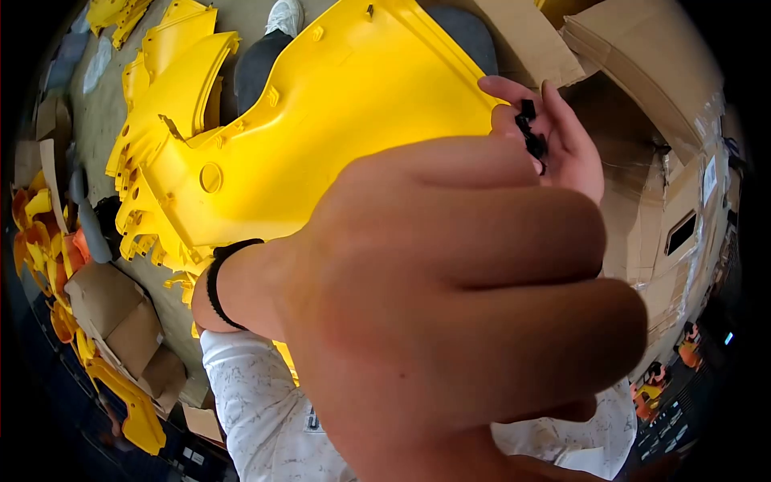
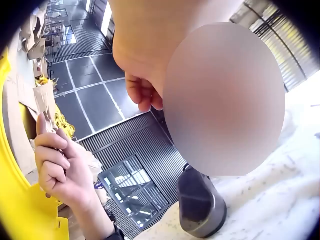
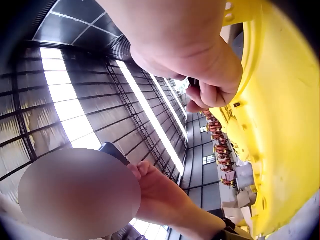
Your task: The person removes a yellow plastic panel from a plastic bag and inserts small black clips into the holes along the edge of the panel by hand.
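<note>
Large and close in the head view, my left hand (image 1: 450, 281) has its fingers curled, with a black band at the wrist. From the right wrist view, that left hand (image 3: 162, 192) is raised beside a blurred oval, its fingertips by a dark flat device (image 3: 115, 152); contact is unclear. Small black clips (image 1: 530, 136) sit among the bent fingers of my right hand (image 1: 574, 149), beside a large yellow panel (image 1: 385, 88). My right hand (image 3: 185, 55) is also at the top of its wrist view, with a bit of black between the fingers.
More yellow panels (image 1: 177, 72) are stacked on the floor at the left. An opened cardboard box (image 1: 650, 72) stands at the right, another carton (image 1: 112, 313) at the lower left. A shoe (image 1: 285, 16) shows at the top.
</note>
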`<state>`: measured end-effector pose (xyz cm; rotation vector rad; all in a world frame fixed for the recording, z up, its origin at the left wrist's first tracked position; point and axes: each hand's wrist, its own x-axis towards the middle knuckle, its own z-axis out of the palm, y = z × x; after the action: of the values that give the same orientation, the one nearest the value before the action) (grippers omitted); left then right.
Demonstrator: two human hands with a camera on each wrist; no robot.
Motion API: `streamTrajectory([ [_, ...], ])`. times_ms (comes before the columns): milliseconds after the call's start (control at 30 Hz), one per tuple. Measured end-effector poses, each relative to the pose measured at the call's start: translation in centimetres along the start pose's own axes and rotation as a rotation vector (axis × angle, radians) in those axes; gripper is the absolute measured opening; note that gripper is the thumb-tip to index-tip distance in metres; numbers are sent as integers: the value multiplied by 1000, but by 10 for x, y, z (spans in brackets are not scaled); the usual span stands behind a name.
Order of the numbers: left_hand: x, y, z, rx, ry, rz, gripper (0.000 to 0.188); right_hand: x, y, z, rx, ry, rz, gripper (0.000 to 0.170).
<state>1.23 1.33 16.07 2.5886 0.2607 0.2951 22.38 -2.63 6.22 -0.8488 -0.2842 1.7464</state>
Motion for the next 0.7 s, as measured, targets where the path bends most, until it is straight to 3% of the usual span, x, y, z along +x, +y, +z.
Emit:
streamTrajectory([
  [167,0,9,-12,-9,-52,-60,12,1,0,7,30,37,6,42],
  [267,4,6,-16,-21,-80,-83,11,4,0,5,-79,50,-96,36],
  [400,13,-35,3,-69,-128,-128,15,3,-3,-11,-244,-69,-118,28],
  [467,18,-88,46,-337,611,668,6,0,-4,-16,-159,-233,-100,28],
  [533,11,-61,41,-1864,691,110,20,-6,-4,-8,-95,-75,-115,28],
  [700,-1,-84,45,-2123,609,104,26,-9,-2,-22,-17,-65,-120,30],
])
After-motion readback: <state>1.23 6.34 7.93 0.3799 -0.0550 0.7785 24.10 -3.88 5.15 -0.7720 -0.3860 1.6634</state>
